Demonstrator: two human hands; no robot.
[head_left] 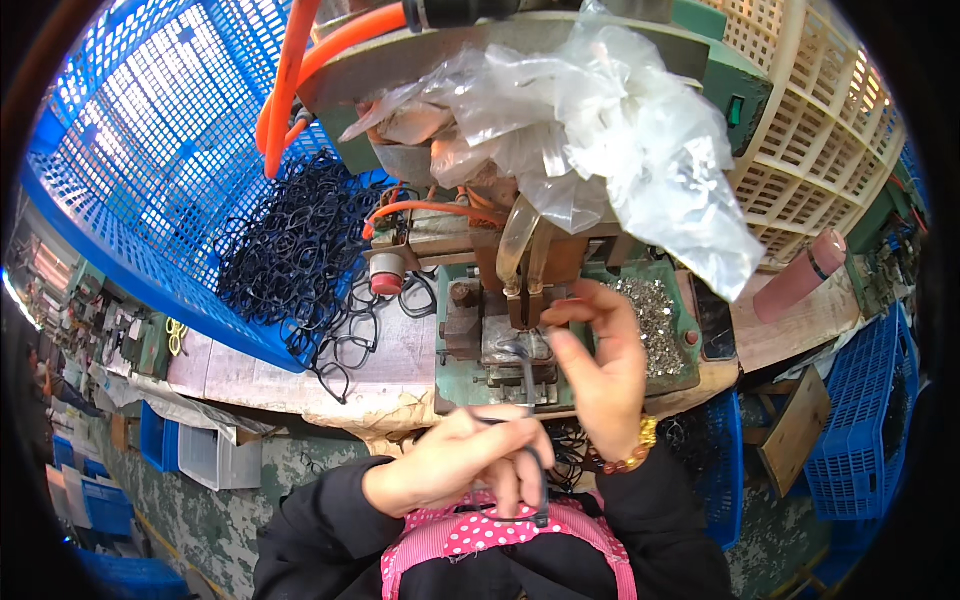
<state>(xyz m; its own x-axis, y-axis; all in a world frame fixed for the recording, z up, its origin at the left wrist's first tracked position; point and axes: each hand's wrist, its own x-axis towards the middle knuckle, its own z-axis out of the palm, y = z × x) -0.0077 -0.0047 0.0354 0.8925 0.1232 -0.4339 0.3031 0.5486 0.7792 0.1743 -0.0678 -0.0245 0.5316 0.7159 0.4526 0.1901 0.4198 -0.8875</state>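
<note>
My left hand (470,460) is closed round a dark eyeglass frame (543,480) in front of the pink dotted apron. Part of that frame reaches up toward the metal fixture (500,335) of a green bench machine (455,385). My right hand (610,370) is at the right of the fixture, just beside the machine's dark tip (525,308). Its thumb and forefinger are bent close together; anything between them is too small to make out. A heap of small shiny metal parts (648,320) lies on the machine's base, right of this hand.
A blue basket (130,200) at left holds many dark eyeglass frames (290,245), some spilling onto the bench. Crumpled clear plastic (640,130) covers the machine's top. A red button (386,284), orange hoses (285,90), a phone (713,325) and a pink bottle (800,277) are nearby.
</note>
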